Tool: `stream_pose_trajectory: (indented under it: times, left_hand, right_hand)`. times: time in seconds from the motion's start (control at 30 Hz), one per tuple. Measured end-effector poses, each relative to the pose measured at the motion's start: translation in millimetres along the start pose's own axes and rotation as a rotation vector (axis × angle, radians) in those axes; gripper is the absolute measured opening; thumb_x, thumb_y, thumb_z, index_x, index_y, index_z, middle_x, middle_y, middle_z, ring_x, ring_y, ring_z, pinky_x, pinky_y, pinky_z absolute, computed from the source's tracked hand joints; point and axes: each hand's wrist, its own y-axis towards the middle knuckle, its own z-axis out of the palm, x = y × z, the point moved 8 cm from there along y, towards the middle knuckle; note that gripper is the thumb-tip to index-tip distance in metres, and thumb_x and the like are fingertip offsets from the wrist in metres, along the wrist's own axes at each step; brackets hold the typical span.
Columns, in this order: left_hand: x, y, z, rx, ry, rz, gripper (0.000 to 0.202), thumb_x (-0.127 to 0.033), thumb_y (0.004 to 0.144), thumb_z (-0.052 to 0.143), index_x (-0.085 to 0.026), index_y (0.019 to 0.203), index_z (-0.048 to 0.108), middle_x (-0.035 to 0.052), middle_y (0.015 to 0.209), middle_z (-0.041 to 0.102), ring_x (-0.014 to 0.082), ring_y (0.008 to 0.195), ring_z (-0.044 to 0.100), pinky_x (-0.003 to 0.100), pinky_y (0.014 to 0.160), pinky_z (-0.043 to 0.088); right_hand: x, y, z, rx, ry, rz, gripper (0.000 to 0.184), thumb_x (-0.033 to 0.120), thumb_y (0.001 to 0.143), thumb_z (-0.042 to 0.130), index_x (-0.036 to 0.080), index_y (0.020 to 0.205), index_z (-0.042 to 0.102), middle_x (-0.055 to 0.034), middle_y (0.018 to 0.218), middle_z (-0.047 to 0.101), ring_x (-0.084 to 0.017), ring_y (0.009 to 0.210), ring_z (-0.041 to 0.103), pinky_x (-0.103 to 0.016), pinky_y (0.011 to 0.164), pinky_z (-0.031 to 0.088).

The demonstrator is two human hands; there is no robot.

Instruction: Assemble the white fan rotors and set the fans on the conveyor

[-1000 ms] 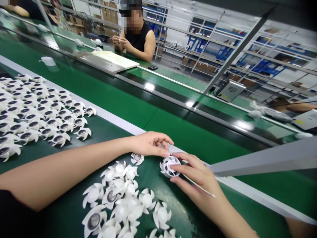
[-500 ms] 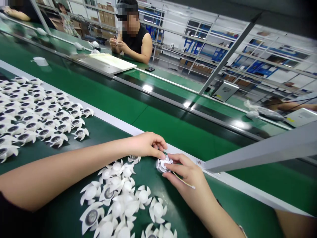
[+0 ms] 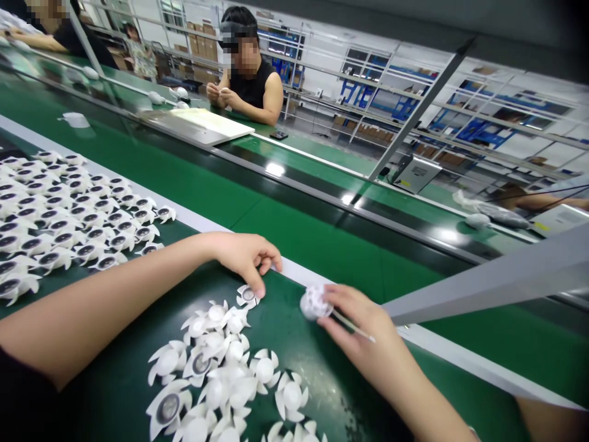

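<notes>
My right hand (image 3: 356, 316) grips a small round white fan motor housing (image 3: 315, 302), somewhat blurred, with a thin pale cable trailing from it across the palm. My left hand (image 3: 248, 261) is held over the bench, its fingers loosely bent and the thumb apart from them. Right at that thumb lies a white fan impeller (image 3: 247, 296), its dark hub facing up; whether the thumb touches it I cannot tell. Below sits a loose heap of white bladed impellers (image 3: 230, 380), most with the smooth side up.
Rows of impellers (image 3: 59, 221) cover the bench at left. A white rail (image 3: 294, 273) edges a green conveyor (image 3: 257, 202), and a grey post (image 3: 488, 276) slants in at right. Across the belt, a co-worker (image 3: 253, 80) sits behind a white board (image 3: 221, 126).
My left hand has come off the motor housing and moved left to the lone impeller. My right hand keeps the housing and has shifted slightly right.
</notes>
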Motion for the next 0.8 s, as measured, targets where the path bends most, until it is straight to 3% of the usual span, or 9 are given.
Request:
stream_pose_trajectory:
  times: [0.1, 0.2, 0.3, 0.43, 0.6, 0.8]
  left_hand:
    - [2, -4, -1.8, 0.055, 0.077, -0.036, 0.073, -0.048, 0.054, 0.090, -0.023, 0.118, 0.066, -0.0057, 0.081, 0.058, 0.0072, 0.058, 0.046, 0.020, 0.052, 0.033]
    - [-3, 1, 4.1, -0.010, 0.090, -0.036, 0.066, -0.052, 0.058, 0.088, -0.023, 0.114, 0.067, -0.0054, 0.080, 0.061, 0.0080, 0.058, 0.049, 0.021, 0.052, 0.034]
    - [-12, 9, 13.1, -0.131, 0.142, -0.006, 0.057, -0.057, 0.063, 0.083, -0.023, 0.106, 0.070, -0.0052, 0.080, 0.064, 0.0085, 0.060, 0.050, 0.021, 0.053, 0.033]
    - [-23, 14, 20.9, -0.239, 0.258, 0.049, 0.052, -0.061, 0.066, 0.080, -0.025, 0.104, 0.072, -0.0049, 0.080, 0.066, 0.0091, 0.062, 0.051, 0.022, 0.053, 0.030]
    - [-16, 18, 21.5, -0.191, 0.152, 0.079, 0.051, -0.061, 0.068, 0.079, -0.023, 0.102, 0.072, -0.0048, 0.075, 0.066, 0.0077, 0.058, 0.049, 0.021, 0.054, 0.032]
    - [-7, 21, 19.8, -0.178, 0.082, 0.083, 0.054, -0.061, 0.067, 0.080, -0.021, 0.102, 0.072, -0.0045, 0.074, 0.066, 0.0064, 0.054, 0.047, 0.021, 0.054, 0.032]
  right_hand:
    - [-31, -3, -27, -0.161, -0.142, 0.288, 0.051, 0.037, 0.089, 0.059, 0.013, 0.134, 0.056, -0.0168, 0.122, 0.066, -0.022, 0.088, 0.071, -0.035, 0.076, 0.059]
    - [-39, -9, -35, -0.023, -0.253, 0.438, 0.038, 0.036, 0.087, 0.057, 0.013, 0.116, 0.067, -0.0125, 0.098, 0.072, -0.020, 0.071, 0.069, -0.032, 0.065, 0.056]
    - [-29, -15, -26, 0.254, -0.270, 0.416, 0.017, 0.023, 0.083, 0.058, 0.019, 0.089, 0.073, -0.0046, 0.077, 0.071, -0.018, 0.065, 0.065, -0.028, 0.061, 0.049]
    - [-17, -30, -6, 0.551, -0.206, 0.409, 0.021, 0.011, 0.076, 0.054, 0.023, 0.068, 0.069, 0.0014, 0.065, 0.066, -0.013, 0.057, 0.058, -0.024, 0.052, 0.036]
    - [-14, -37, -3, 0.626, -0.327, 0.402, 0.022, 0.007, 0.071, 0.048, 0.021, 0.057, 0.059, 0.0012, 0.060, 0.061, -0.011, 0.055, 0.050, -0.025, 0.052, 0.029]
    - [-5, -42, 4, 0.676, -0.221, 0.345, 0.022, 0.004, 0.067, 0.049, 0.018, 0.050, 0.049, 0.0025, 0.052, 0.051, -0.009, 0.049, 0.037, -0.025, 0.049, 0.024]
